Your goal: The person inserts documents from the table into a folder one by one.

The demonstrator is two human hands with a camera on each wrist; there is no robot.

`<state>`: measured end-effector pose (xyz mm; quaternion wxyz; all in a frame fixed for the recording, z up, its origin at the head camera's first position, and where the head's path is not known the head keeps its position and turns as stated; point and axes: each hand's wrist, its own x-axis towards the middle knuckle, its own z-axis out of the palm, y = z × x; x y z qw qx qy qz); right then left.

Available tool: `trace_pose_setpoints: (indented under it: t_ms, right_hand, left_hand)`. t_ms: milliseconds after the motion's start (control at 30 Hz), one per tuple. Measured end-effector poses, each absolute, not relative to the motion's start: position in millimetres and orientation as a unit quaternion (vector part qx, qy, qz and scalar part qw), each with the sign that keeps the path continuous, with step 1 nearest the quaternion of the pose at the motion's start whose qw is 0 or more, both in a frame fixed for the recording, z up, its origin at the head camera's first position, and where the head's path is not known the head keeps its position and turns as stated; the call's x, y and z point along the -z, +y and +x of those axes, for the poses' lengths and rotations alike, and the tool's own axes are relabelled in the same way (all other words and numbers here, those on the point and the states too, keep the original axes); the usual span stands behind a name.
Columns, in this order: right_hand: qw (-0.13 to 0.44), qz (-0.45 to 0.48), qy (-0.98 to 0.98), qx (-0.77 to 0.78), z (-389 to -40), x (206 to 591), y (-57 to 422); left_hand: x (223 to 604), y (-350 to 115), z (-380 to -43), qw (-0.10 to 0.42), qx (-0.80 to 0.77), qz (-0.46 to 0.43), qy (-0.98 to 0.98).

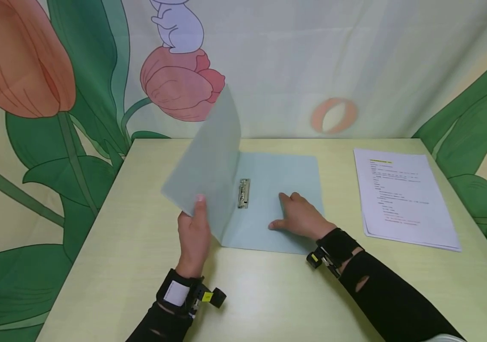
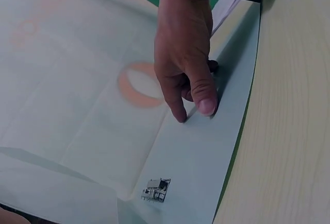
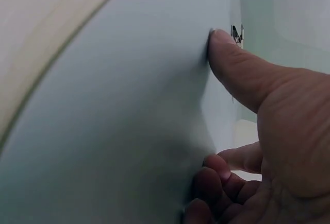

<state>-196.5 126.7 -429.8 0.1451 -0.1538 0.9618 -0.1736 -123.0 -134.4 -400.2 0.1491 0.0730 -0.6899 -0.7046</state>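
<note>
A pale blue file folder (image 1: pixel 283 173) stands spread on the table, its front cover (image 1: pixel 211 161) raised at the left. My left hand (image 1: pixel 194 240) grips that cover near its lower edge, thumb on the inner face and the other fingers hidden behind. A metal lever clip (image 1: pixel 243 194) is fixed inside, near the spine. On the flat inner side to the right of the clip rests my right hand (image 1: pixel 300 216), fingertips and thumb spread apart against the surface. Its thumb and bent fingers (image 3: pixel 209 183) touch the folder in the right wrist view, with nothing pinched between them.
A stack of printed sheets (image 1: pixel 405 199) lies right of the folder, its top page marked with a yellow highlighted line. The pale wooden table (image 1: pixel 264 299) reaches back to a curtain (image 1: pixel 286 71) printed with flowers and leaves.
</note>
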Motion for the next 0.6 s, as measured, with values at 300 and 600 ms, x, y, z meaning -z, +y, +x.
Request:
trace_pose_setpoints:
  t_ms: [300,600]
  right_hand:
    - [0.102,-0.167,0.973,0.12,-197,429,139]
    - [0.144,-0.176,0.966,0.121,-205,428,155]
  left_hand:
    - [414,-167,-146,0.314,0.749,0.164,-0.56]
    - [421,-225,-156,0.339,0.656,0.289,-0.609]
